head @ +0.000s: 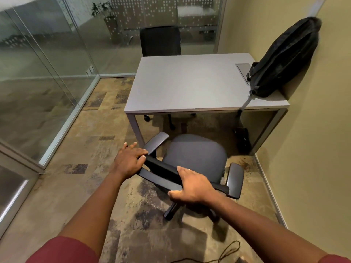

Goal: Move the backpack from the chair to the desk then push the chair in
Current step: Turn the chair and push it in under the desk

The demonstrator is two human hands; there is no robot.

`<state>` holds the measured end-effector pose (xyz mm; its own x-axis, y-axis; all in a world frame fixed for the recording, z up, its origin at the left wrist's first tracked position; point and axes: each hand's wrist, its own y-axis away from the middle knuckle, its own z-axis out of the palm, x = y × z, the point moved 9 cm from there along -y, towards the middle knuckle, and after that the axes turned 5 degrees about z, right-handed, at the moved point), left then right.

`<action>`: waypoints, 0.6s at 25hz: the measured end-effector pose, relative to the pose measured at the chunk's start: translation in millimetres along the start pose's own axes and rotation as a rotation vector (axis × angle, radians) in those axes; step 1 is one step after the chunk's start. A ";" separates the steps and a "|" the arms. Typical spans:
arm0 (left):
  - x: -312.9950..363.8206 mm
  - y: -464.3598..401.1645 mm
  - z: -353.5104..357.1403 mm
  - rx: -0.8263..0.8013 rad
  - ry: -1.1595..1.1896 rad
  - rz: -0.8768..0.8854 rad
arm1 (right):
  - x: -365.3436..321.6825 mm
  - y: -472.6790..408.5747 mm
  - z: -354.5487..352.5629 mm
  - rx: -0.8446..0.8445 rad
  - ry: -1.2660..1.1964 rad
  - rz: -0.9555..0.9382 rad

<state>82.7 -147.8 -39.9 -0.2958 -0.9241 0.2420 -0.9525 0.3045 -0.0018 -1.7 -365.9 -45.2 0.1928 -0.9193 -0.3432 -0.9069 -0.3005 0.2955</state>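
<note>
A: On the surface [190, 86], far right corner: backpack [284, 57], upright, leaning on the wall [303, 130]. One strap hangs over the front edge.

B: Chair [195, 154]?

A: On the carpet [79, 186] before the surface, seat just short of its edge, angled, not tucked under.

B: Hands?

A: Both on the backrest top. Left hand [129, 160] wraps its left end, grip closed on it. Right hand [191, 185] clamps the middle, thumb below, fingers over.

B: Beyond?

A: Second chair [160, 41] on the far side; glass partition [47, 73] left.
</note>
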 end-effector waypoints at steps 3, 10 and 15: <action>25.0 -15.1 5.8 -0.008 0.011 0.034 | 45.1 4.7 -20.7 0.038 0.064 -0.004; 100.8 -46.4 11.4 0.144 0.024 -0.079 | 146.3 8.0 -71.3 0.178 0.192 -0.016; 130.3 -81.1 16.4 0.184 0.010 -0.134 | 198.6 -16.9 -99.4 0.231 0.186 -0.033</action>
<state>120.3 -296.7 -24.1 -0.1661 -0.9507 0.2619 -0.9806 0.1312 -0.1458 89.1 -568.7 -29.7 0.2695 -0.9473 -0.1732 -0.9561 -0.2847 0.0693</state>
